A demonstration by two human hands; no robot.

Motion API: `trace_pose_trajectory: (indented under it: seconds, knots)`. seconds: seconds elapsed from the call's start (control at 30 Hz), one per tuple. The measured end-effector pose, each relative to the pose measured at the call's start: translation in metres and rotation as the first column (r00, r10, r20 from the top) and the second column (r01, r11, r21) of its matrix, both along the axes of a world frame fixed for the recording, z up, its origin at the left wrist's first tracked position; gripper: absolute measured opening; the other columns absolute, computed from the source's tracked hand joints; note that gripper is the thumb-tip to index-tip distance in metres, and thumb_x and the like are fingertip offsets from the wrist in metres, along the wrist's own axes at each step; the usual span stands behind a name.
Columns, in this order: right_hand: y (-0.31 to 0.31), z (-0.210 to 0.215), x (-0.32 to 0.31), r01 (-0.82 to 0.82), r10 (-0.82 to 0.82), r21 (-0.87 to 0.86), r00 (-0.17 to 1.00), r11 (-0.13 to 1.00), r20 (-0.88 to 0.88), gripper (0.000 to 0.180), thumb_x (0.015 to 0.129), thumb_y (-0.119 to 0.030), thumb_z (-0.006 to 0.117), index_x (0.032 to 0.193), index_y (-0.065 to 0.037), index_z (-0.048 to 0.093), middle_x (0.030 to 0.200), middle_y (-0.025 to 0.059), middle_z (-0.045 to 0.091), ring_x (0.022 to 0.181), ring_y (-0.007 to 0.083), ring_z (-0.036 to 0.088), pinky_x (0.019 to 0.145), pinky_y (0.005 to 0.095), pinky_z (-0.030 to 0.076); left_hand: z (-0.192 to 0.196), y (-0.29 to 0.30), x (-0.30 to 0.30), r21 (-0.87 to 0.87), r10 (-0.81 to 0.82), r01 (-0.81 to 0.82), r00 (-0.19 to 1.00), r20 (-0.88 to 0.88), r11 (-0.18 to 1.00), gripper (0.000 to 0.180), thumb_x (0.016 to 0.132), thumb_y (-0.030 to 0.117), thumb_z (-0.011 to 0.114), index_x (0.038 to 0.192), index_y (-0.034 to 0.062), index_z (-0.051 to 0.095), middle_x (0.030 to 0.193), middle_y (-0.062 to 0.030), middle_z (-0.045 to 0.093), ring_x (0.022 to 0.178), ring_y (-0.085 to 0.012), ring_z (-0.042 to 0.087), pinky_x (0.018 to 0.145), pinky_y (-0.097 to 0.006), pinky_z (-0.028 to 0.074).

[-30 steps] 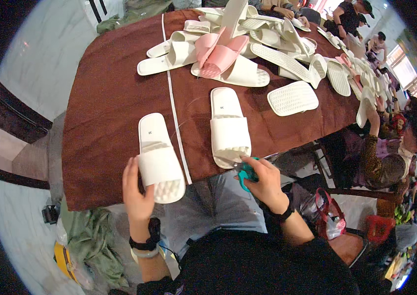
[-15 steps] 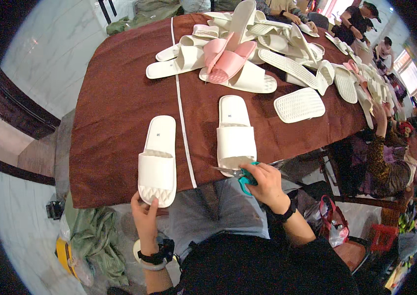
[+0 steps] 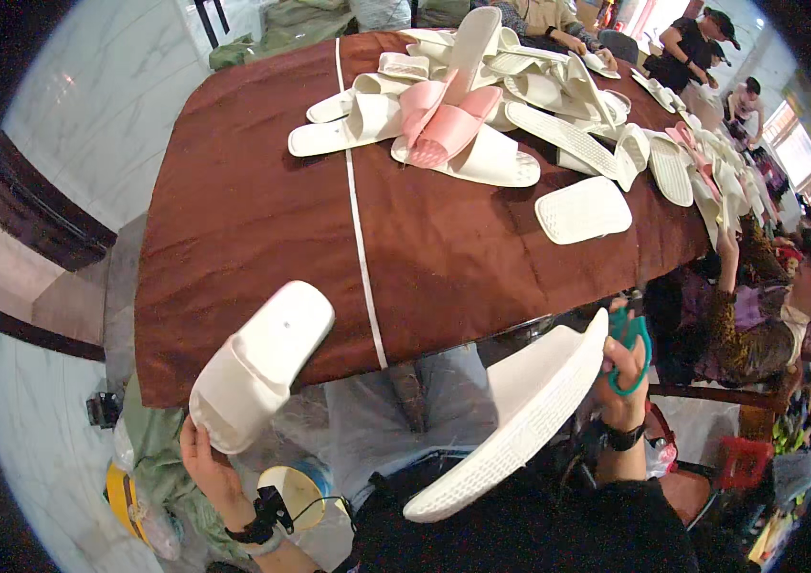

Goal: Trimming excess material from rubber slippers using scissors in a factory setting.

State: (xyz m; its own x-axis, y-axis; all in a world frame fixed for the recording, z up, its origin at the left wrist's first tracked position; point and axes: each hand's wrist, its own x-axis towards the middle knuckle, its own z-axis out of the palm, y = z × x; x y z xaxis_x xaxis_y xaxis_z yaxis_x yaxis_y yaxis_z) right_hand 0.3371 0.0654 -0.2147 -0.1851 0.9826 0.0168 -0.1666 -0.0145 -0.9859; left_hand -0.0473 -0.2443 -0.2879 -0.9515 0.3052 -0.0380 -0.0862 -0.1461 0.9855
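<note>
My left hand (image 3: 212,470) is closed on the toe end of a white slipper (image 3: 267,358), lifted and tilted over the table's near left edge. Its strap faces up and its heel points away to the right. Teal-handled scissors (image 3: 642,355) hang in the closed fingers of my right hand (image 3: 625,387). That hand also grips one end of a second white slipper (image 3: 511,444), turned on its side in front of me so the textured sole shows. The scissor blades are mostly hidden.
A brown-covered table (image 3: 234,210) with a white stripe carries a heap of white slippers (image 3: 558,124) and a pink slipper (image 3: 448,129) at the back. One slipper lies sole-up (image 3: 583,210). Other people work along the right. A round tub (image 3: 291,497) stands below my left hand.
Both slippers have left the table's near side. The left one has tilted and shifted left; the right one, now in my right hand with the scissors, has come toward me and turned on its side.
</note>
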Motion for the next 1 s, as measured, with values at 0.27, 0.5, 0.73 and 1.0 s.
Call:
trace_pose_trajectory:
  seconds: [0.27, 0.5, 0.73, 1.0]
  knots:
    - [0.000, -0.041, -0.008, -0.101, 0.018, -0.258, 0.952, 0.961, -0.307, 0.033, 0.081, -0.006, 0.061, 0.111, -0.007, 0.048, 0.076, -0.0052, 0.047, 0.059, 0.0029, 0.038, 0.053, 0.0187, 0.031, 0.014, 0.034, 0.040, 0.046, -0.160, 0.155, 0.975, 0.156, 0.987, 0.028, 0.091, 0.008, 0.052, 0.116, -0.0037, 0.052, 0.109, -0.0101, 0.059, 0.098, -0.0174, 0.058, 0.086, -0.030, 0.046]
    - [-0.020, -0.063, -0.019, -0.107, 0.103, -0.302, 0.994, 0.947, -0.031, 0.035, 0.079, -0.008, 0.066, 0.108, -0.008, 0.047, 0.083, 0.0015, 0.055, 0.064, 0.0109, 0.054, 0.053, 0.0226, 0.043, 0.018, 0.077, 0.077, 0.073, -0.405, 0.399, 0.908, 0.110, 0.914, 0.027, 0.091, 0.007, 0.049, 0.115, -0.0047, 0.055, 0.106, -0.0107, 0.061, 0.096, -0.0170, 0.058, 0.086, -0.031, 0.045]
    - [-0.023, -0.057, -0.001, -0.346, 0.388, -0.176, 0.800, 0.922, 0.458, 0.038, 0.079, -0.018, 0.071, 0.107, -0.007, 0.047, 0.075, 0.0039, 0.055, 0.070, 0.0089, 0.052, 0.060, 0.0249, 0.044, 0.038, 0.109, 0.097, -0.046, -0.523, 0.529, 0.847, 0.095, 0.848, 0.031, 0.091, 0.008, 0.045, 0.114, -0.0112, 0.055, 0.106, -0.0152, 0.062, 0.094, -0.0214, 0.059, 0.085, -0.031, 0.044]
    - [-0.016, -0.079, 0.030, -0.305, 0.226, -0.535, 0.951, 0.788, -0.209, 0.031, 0.081, -0.019, 0.068, 0.106, -0.007, 0.053, 0.093, 0.0011, 0.060, 0.081, 0.0089, 0.056, 0.068, 0.0266, 0.045, 0.028, 0.143, 0.106, -0.076, -0.754, 0.754, 0.656, 0.040, 0.652, 0.037, 0.095, 0.014, 0.039, 0.126, -0.0040, 0.046, 0.115, -0.0149, 0.057, 0.103, -0.0233, 0.057, 0.086, -0.034, 0.046]
